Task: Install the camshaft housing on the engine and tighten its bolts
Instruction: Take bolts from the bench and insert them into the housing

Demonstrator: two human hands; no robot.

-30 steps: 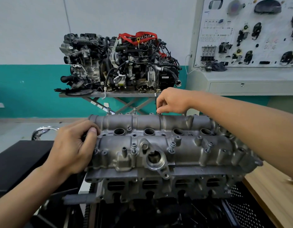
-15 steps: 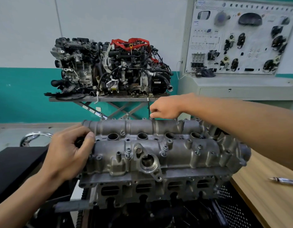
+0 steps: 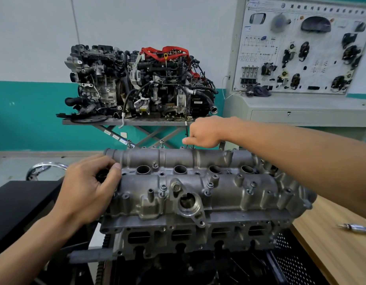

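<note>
Left hand (image 3: 85, 190) fingers (image 3: 95, 162) curl on the camshaft housing (image 3: 225, 194) end; right hand (image 3: 204, 133) fingers (image 3: 191, 140) pinch a far-edge bolt (image 3: 185, 143).

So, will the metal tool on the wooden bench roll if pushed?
Probably: the metal tool looks round and slim, lying flat on the wooden bench, so a sideways nudge may roll it. It seems rigid and likely light.

No text, brand or number can be read with confidence. At 1 o'clock, the training board (image 3: 260, 48) carries a header row of characters (image 3: 321, 8) along its top edge, too blurred to make out. At 12 o'clock, a white label (image 3: 198, 102) on the display engine (image 3: 136, 83) and white stickers (image 3: 115, 137) on its stand's legs are too small to read.
</note>
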